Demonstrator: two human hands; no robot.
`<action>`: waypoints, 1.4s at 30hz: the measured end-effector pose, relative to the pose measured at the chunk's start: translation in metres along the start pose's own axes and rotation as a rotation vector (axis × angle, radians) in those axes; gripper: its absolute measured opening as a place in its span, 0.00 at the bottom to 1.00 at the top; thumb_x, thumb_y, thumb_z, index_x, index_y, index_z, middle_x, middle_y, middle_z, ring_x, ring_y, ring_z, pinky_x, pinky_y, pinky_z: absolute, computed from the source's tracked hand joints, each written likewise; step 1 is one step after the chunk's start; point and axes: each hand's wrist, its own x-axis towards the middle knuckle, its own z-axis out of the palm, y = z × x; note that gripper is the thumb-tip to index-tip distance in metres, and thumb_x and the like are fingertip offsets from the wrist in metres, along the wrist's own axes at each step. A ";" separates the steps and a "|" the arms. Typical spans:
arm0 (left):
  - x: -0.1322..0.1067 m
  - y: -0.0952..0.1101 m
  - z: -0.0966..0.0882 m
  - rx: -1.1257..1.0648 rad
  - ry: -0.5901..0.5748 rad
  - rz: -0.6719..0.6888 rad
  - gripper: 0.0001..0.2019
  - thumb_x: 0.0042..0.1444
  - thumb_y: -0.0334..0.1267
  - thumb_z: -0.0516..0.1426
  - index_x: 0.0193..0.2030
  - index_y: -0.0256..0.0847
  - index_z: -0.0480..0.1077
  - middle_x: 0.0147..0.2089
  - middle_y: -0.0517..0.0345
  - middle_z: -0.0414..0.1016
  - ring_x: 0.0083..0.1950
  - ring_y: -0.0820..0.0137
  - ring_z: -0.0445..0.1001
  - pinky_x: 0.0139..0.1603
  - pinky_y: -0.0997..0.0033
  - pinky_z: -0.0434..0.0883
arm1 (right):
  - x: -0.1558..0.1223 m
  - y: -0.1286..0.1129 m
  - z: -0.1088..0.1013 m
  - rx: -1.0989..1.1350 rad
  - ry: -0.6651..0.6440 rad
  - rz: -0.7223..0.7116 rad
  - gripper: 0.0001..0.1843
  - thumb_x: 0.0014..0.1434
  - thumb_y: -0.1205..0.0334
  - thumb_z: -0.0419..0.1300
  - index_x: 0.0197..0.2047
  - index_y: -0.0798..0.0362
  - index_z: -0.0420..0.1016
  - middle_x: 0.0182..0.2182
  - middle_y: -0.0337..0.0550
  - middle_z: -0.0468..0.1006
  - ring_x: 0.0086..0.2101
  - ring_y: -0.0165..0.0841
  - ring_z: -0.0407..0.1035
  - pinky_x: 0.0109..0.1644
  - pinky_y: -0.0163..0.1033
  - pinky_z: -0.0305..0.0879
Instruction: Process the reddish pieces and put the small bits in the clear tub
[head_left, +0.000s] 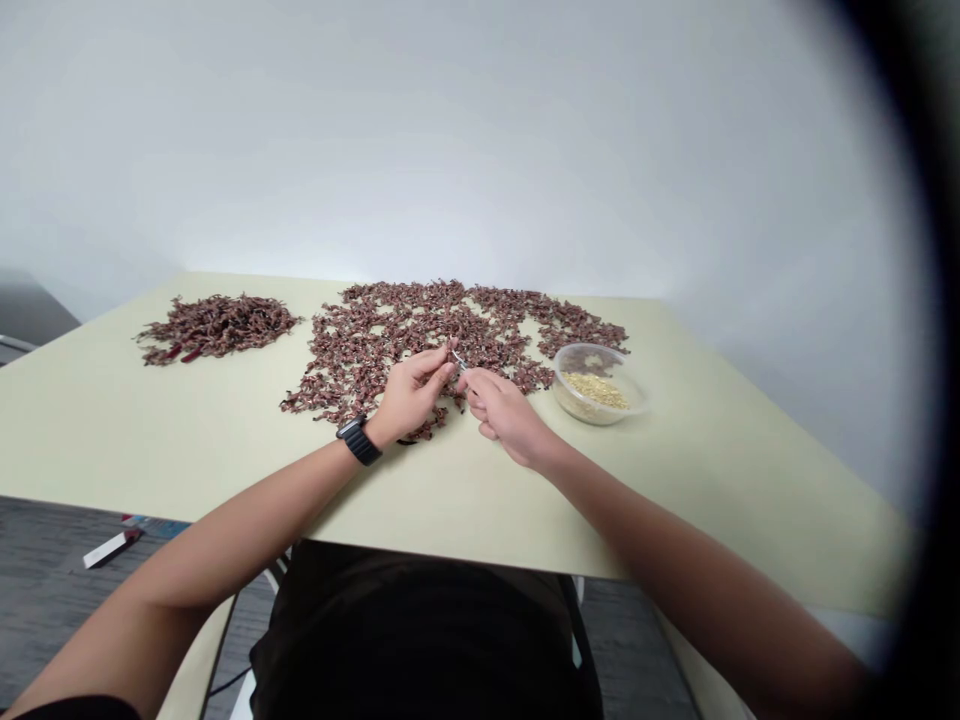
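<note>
Floor: grey carpet (45, 540) below the near table edge, with a white-and-red packet (111, 548) lying on it at the left.

Person: a black top (420, 640) at the bottom of the view, both bare forearms reaching forward onto the table.

Tabletop: a pale green-cream board (187, 440), its near edge against the person's body.

Left hand: left hand (411, 392), fingers curled and raised, a black strap watch (358, 441) on the wrist.

Right hand: right hand (506, 415), angled in from the other side, fingertips meeting the left hand's.

Grip: both hands are closed in at the fingertips around a small silver tool (457, 358); which hand grasps it, and how firmly, I cannot tell.

Handling: the close fingertip pinch, with the wrists low near the board, looks well suited to work this small.

Nearest material: a wide single layer of reddish-brown dried pieces (390, 330) lies just beyond and partly under the hands.

Right of that: a see-through plastic tub (596, 400) holds pale yellow grains (594, 390), just beside the layer's edge.

Far left: a denser reddish-brown heap (217, 326) sits apart on the board.

Background: a plain white wall (480, 150).
</note>
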 end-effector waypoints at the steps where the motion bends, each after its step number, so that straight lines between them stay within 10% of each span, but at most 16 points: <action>1: 0.001 -0.001 -0.001 0.044 -0.005 0.027 0.17 0.69 0.45 0.55 0.54 0.41 0.80 0.51 0.49 0.81 0.49 0.64 0.78 0.53 0.65 0.72 | 0.000 -0.001 0.000 0.036 -0.007 0.010 0.15 0.65 0.45 0.57 0.38 0.47 0.66 0.26 0.32 0.52 0.23 0.28 0.40 0.22 0.32 0.35; 9: 0.012 -0.015 -0.020 0.274 -0.101 0.334 0.21 0.71 0.40 0.52 0.68 0.43 0.70 0.65 0.44 0.72 0.65 0.62 0.71 0.65 0.58 0.69 | -0.003 -0.020 -0.012 0.307 -0.225 0.234 0.19 0.64 0.43 0.58 0.38 0.51 0.68 0.25 0.31 0.50 0.22 0.26 0.33 0.20 0.33 0.29; 20: 0.003 -0.004 0.001 -0.681 -0.136 -0.329 0.19 0.63 0.49 0.62 0.55 0.39 0.79 0.55 0.46 0.80 0.54 0.61 0.79 0.64 0.55 0.72 | 0.002 -0.007 -0.020 -0.742 0.310 -0.489 0.13 0.67 0.48 0.57 0.41 0.49 0.73 0.29 0.39 0.71 0.30 0.34 0.62 0.34 0.39 0.54; 42: 0.002 0.005 0.000 -0.857 -0.171 -0.425 0.17 0.61 0.48 0.64 0.49 0.38 0.81 0.50 0.48 0.82 0.50 0.66 0.80 0.62 0.60 0.72 | 0.006 -0.004 -0.032 -0.950 0.247 -0.670 0.12 0.70 0.51 0.54 0.44 0.50 0.72 0.36 0.44 0.75 0.36 0.38 0.67 0.40 0.40 0.58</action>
